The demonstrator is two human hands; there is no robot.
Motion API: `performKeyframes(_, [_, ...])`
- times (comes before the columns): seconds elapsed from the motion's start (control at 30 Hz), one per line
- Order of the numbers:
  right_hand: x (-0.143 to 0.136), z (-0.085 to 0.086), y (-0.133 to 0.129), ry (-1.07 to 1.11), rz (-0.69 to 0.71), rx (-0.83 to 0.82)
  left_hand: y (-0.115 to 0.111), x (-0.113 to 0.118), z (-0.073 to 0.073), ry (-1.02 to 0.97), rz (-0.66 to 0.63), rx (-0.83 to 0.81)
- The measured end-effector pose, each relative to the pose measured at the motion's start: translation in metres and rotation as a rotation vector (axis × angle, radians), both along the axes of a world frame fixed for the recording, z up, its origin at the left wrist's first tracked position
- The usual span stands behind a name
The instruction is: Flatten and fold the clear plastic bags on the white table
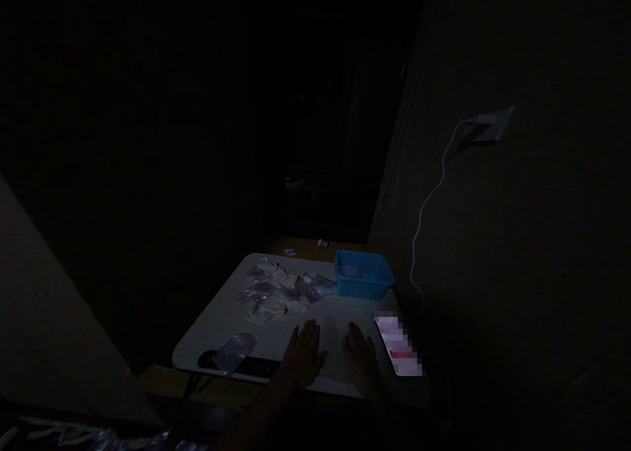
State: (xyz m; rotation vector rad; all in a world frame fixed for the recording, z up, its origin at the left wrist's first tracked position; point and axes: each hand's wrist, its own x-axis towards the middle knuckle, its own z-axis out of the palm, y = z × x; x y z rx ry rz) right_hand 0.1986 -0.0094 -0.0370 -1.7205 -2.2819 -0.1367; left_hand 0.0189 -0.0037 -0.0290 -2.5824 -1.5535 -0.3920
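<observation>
Tabletop [221,319], pale and dim-lit, rounded at the corners, set against a dark wall on the right. Blue plastic basin [363,275] at the far right corner, something pale inside. Heap of small clear packets [280,292] spread across the middle, crinkled and see-through, pale contents. Left hand [303,357] and right hand [362,359] flat on the near edge, palms down, fingers spread, gripping nothing, just short of the heap. One loose packet [235,351] at near left, apart from both hands.
</observation>
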Motion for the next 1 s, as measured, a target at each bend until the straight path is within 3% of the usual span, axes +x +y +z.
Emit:
performKeyframes(0.13, [0.003, -0.002, -0.001, 0.029, -0.002, 0.062, 0.001, 0.000, -0.003, -0.012, -0.002, 0.012])
performKeyframes(0.53, [-0.003, 0.008, -0.008, 0.036, -0.050, -0.014, -0.002, -0.003, 0.002, -0.017, 0.020, 0.036])
performKeyframes(0.77, [0.005, -0.003, -0.003, 0.063, -0.010, -0.031, 0.003, -0.003, -0.003, -0.065, 0.012, -0.054])
performKeyframes(0.87, [0.013, -0.010, 0.002, 0.291, -0.008, 0.008, 0.009, -0.007, -0.003, -0.139, 0.019, -0.065])
performKeyframes(1.0, [0.022, -0.014, 0.009, 0.638, -0.053, 0.078, 0.000, -0.006, 0.012, -0.261, -0.026, 0.012])
